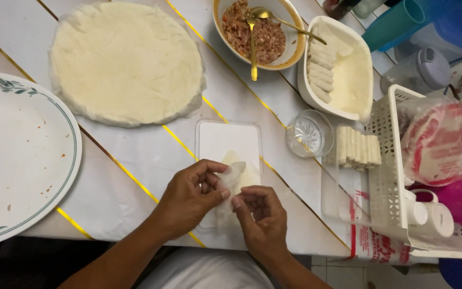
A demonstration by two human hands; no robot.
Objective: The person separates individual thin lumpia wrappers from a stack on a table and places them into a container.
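Note:
My left hand (188, 197) and my right hand (261, 220) both pinch a thin pale wrapper (237, 174) that lies on a small white plastic board (228, 140) at the table's near edge. The wrapper is folded over between my fingertips. A tall round stack of pale wrappers (126, 61) sits on the table behind my left hand. A yellow-rimmed bowl of minced meat filling (258, 35) stands at the back, with two gold spoons (253, 45) in it.
A large oval plate (20, 155) lies at the left. A white dish (348, 80) holds finished rolls, and more rolls (356, 147) lie in a clear container. A small glass dish (307, 134) stands beside it. A white basket (389, 176) with packets is at the right.

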